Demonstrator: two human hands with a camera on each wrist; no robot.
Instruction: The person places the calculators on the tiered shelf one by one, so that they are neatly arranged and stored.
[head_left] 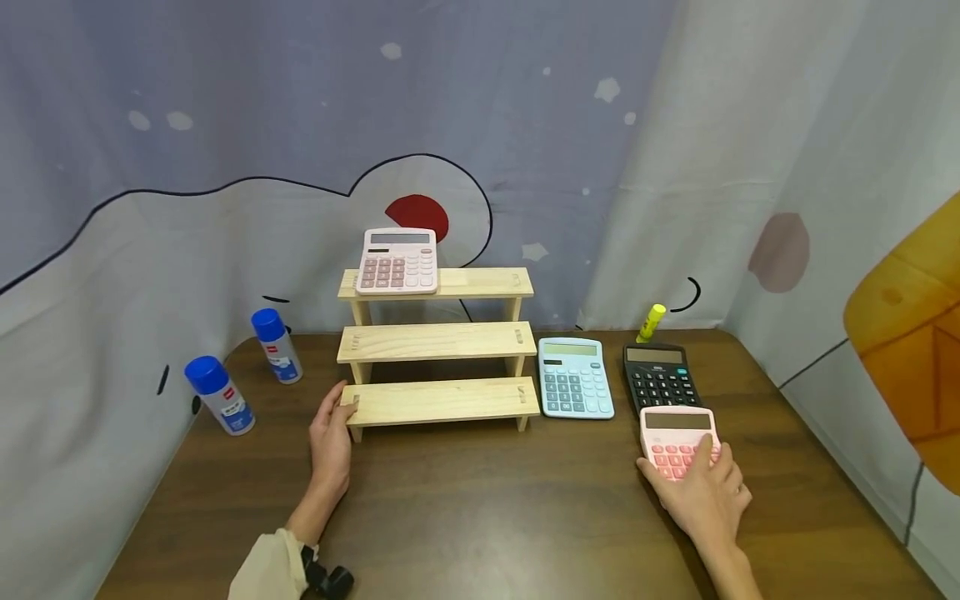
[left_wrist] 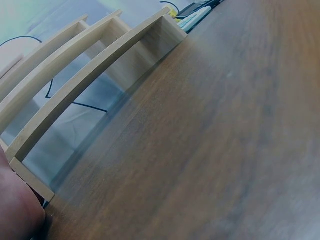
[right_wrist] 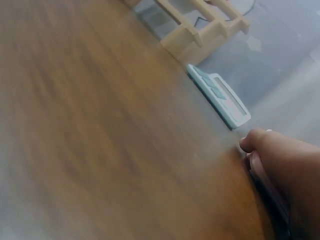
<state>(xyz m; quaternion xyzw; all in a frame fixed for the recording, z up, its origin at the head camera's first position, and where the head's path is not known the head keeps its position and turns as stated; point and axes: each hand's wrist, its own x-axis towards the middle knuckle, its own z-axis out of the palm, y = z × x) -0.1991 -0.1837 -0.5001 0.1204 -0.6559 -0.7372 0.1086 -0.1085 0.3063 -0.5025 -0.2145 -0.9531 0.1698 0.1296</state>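
Observation:
A three-step wooden display rack (head_left: 438, 402) stands on the table. My left hand (head_left: 330, 442) grips the left end of its lowest step, thumb on top. On the top step a pale pink calculator (head_left: 397, 262) leans back against the curtain. My right hand (head_left: 708, 492) holds a pink calculator (head_left: 677, 423) by its sides, with the index finger over the keys. This calculator overlaps the lower part of a black calculator (head_left: 660, 379) in the head view. A light blue calculator (head_left: 576, 379) lies right of the rack, and shows in the right wrist view too (right_wrist: 220, 97).
Two white spray cans with blue caps, one nearer (head_left: 221, 396) and one farther (head_left: 277, 346), stand left of the rack. A yellow highlighter (head_left: 650, 323) is behind the black calculator. A printed curtain (head_left: 525, 167) hangs along the table's back and sides.

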